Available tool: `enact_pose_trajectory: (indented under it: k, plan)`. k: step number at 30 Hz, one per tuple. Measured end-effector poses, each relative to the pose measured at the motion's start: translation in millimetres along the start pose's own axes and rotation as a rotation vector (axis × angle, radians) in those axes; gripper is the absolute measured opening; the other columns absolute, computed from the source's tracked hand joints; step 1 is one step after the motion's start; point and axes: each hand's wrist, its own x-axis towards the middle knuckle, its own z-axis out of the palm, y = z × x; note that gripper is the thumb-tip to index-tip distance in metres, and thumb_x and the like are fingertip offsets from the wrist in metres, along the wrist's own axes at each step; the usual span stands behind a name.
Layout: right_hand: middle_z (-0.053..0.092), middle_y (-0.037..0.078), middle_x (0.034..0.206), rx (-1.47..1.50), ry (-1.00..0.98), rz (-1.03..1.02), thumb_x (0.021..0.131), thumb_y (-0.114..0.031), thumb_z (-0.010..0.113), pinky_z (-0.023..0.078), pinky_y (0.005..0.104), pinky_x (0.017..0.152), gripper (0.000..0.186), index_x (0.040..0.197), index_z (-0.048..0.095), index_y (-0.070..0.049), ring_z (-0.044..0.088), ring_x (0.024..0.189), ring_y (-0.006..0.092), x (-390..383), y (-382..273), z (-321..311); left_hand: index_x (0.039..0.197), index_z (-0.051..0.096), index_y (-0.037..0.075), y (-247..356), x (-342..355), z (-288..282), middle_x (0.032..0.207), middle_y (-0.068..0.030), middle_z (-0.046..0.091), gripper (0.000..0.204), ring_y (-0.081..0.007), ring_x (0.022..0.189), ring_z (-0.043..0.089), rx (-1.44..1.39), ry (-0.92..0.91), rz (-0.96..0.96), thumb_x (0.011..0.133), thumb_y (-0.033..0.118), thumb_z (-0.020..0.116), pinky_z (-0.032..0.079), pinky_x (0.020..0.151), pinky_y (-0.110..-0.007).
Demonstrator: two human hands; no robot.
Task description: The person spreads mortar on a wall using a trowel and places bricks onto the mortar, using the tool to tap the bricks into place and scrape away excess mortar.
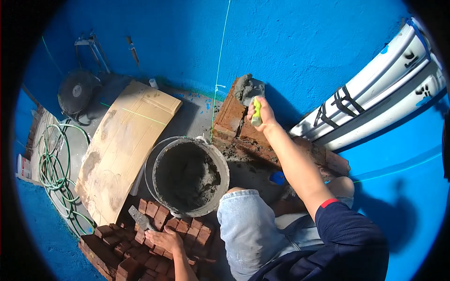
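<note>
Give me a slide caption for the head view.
Right hand holds a trowel at brickwork; left hand over piled bricks, bucket between.

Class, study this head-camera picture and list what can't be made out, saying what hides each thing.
All in the head view:
- Palm of the left hand: hidden by its own back.
- Part of the yellow-green tool handle: covered by the right hand.
- Bottom of the round grey bucket: under grey mortar.
- Floor beneath the brown cardboard sheet: covered by it.
</note>
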Motion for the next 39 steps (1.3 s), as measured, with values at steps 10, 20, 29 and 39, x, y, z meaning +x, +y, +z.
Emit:
enact_pose_trajectory:
  k: [10,20,29,39]
  plan:
    - [0.060,0.007,0.077,-0.849,0.114,-0.056,0.092,-0.029,0.059,0.047,0.0327,0.049,0.032,0.105,0.053,-0.001,0.059,0.053,0.0152,-91,61,19,0.143,0.016,-0.014,4,3,-8,0.149,-0.0331,0.018,0.074,-0.0438,0.141,0.019,0.006,-0.063,-0.054,0.100,0.044,0.032,0.017,0.116,-0.047]
    - [0.063,0.025,0.103,-1.479,0.161,-0.107,0.090,-0.040,0.057,0.048,0.0478,0.081,0.049,0.114,0.049,0.002,0.062,0.096,0.0394,-92,67,-5,0.142,0.016,-0.015,3,1,4,0.149,-0.0329,0.019,0.072,-0.0441,0.141,0.018,-0.027,0.139,0.032,0.098,0.036,0.039,0.016,0.116,-0.048]
    - [0.058,0.025,0.105,-1.550,0.202,-0.440,0.090,-0.036,0.062,0.045,0.0458,0.080,0.042,0.110,0.050,0.000,0.057,0.097,0.0404,-126,27,-46,0.140,0.022,-0.016,14,7,-14,0.147,-0.0320,0.024,0.078,-0.0441,0.139,0.021,-0.144,0.100,0.050,0.090,0.034,0.056,0.016,0.116,-0.050]
    - [0.066,0.019,0.095,-2.220,-0.545,-0.340,0.083,-0.030,0.063,0.051,0.0454,0.076,0.034,0.103,0.058,-0.003,0.064,0.087,0.0393,-163,101,58,0.143,0.015,-0.011,12,6,-42,0.152,-0.0302,0.015,0.079,-0.0451,0.142,0.012,-0.209,-0.055,-0.126,0.093,0.037,0.051,0.011,0.116,-0.049]
